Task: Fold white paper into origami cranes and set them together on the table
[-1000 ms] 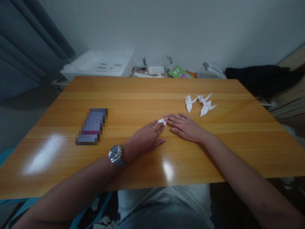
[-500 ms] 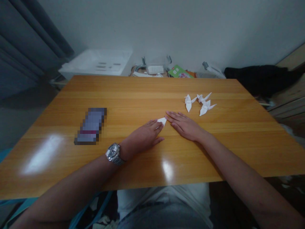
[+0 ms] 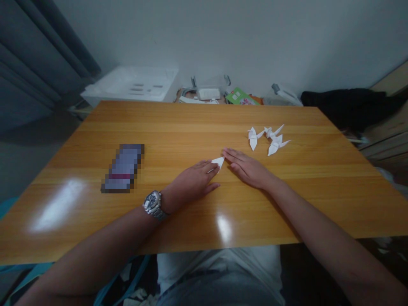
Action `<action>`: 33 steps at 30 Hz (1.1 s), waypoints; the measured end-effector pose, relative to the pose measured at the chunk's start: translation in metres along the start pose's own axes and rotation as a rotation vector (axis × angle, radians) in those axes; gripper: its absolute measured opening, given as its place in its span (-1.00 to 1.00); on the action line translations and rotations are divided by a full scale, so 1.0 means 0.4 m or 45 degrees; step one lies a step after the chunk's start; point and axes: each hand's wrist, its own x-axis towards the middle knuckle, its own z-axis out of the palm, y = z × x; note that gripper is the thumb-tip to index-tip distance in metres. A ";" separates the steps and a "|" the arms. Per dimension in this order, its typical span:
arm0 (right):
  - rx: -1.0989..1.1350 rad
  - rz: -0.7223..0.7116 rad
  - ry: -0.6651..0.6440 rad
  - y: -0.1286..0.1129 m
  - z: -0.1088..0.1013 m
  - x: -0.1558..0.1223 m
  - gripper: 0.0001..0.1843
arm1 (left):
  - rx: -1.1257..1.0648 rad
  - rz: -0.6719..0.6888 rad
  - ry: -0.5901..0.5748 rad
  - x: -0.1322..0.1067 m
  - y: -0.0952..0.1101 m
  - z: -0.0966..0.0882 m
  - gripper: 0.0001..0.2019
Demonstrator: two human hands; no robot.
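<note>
A small folded piece of white paper (image 3: 219, 162) lies on the wooden table, its pointed end toward my right hand. My left hand (image 3: 198, 177), with a silver watch at the wrist, lies flat over part of the paper. Its fingers are stretched and the thumb is apart; they cover the paper's left side. My right hand (image 3: 247, 168) also lies flat, fingers extended, with its fingertips at the paper's tip. Beyond my right hand stand folded paper cranes: one crane (image 3: 253, 138) on the left, and a front crane (image 3: 275, 144) against another crane (image 3: 268, 132) behind.
A phone-like dark device (image 3: 123, 168), pixelated, lies on the left of the table (image 3: 178, 127). Past the far edge are a white plastic tray (image 3: 134, 83), a green booklet (image 3: 242, 97) and dark cloth (image 3: 347, 100). A grey curtain hangs at the left.
My right hand's fingers have drawn closer together, and a little more of the paper's tip shows. My left hand stays in place on the paper.
</note>
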 end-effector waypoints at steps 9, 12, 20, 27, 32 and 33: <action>-0.016 -0.065 -0.121 -0.025 0.005 0.000 -0.39 | -0.060 0.030 -0.014 0.000 -0.030 0.007 -0.51; -0.040 -0.088 -0.136 -0.023 0.005 0.001 -0.39 | -0.062 0.056 0.011 0.001 -0.031 0.004 -0.53; -0.070 -0.089 -0.114 -0.033 0.001 0.000 -0.38 | -0.073 0.068 0.038 0.000 -0.016 0.001 -0.52; -0.113 -0.081 -0.127 -0.037 -0.001 0.003 -0.37 | -0.098 0.085 -0.071 -0.006 -0.036 -0.019 -0.54; -0.126 -0.090 -0.129 -0.033 0.000 0.001 -0.36 | -0.181 0.128 -0.148 -0.013 -0.061 -0.044 -0.56; -0.126 -0.097 -0.131 -0.032 -0.001 0.000 -0.35 | -0.188 0.110 -0.147 -0.013 -0.061 -0.047 -0.54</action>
